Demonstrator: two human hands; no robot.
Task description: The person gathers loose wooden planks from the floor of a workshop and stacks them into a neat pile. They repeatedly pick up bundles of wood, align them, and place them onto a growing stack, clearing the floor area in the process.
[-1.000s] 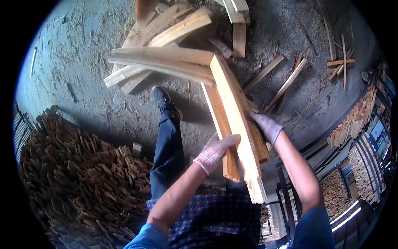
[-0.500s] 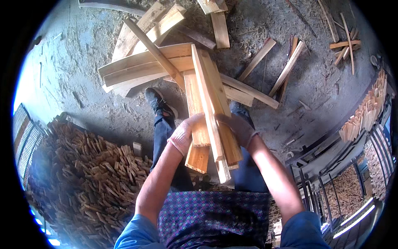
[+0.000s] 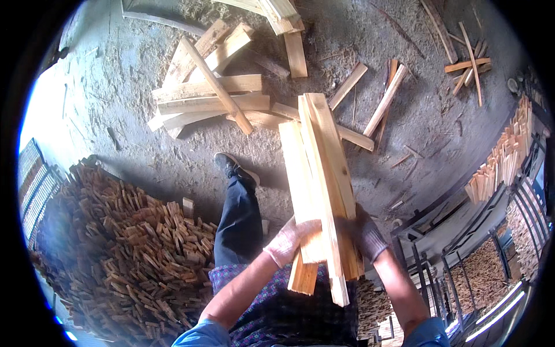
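Note:
A bundle of wooden boards (image 3: 317, 173) is held lengthwise in front of my body, its near ends hanging over the patterned apron (image 3: 260, 318). My left hand (image 3: 292, 240), in a pale knit glove, grips the bundle's left side. On the opposite side my right hand (image 3: 363, 232), in a darker-looking glove, closes round the boards. The fingertips of both hands are partly hidden by the wood. One narrow strip lies on top and sticks out nearer to me than the others. Beyond the bundle, more boards (image 3: 214, 104) lie in a loose heap on the floor.
A large mound of small wood pieces (image 3: 127, 254) fills the left side. Loose sticks (image 3: 386, 101) and crossed slats (image 3: 475, 66) lie on the dusty concrete floor (image 3: 428, 139). To the right stand a dark metal frame (image 3: 425, 272) and a row of upright wood pieces (image 3: 502, 153).
The bundle has come nearer to my body and slightly right, both hands still on it. The floor heap now lies apart from it. My legs have shifted; only one shoe shows.

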